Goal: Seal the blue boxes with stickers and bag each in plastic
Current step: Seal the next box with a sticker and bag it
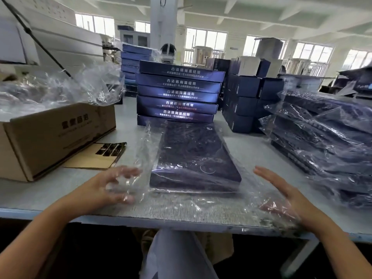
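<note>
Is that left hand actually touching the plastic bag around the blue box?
Touching. The head view shows the clear film of the plastic bag lying over the curled fingers of the left hand.

A white pillar (163,21) meets a beamed white ceiling (261,9); bright windows (205,40) line the wall either side of it; a grey surface (241,150) lies before it.
</note>
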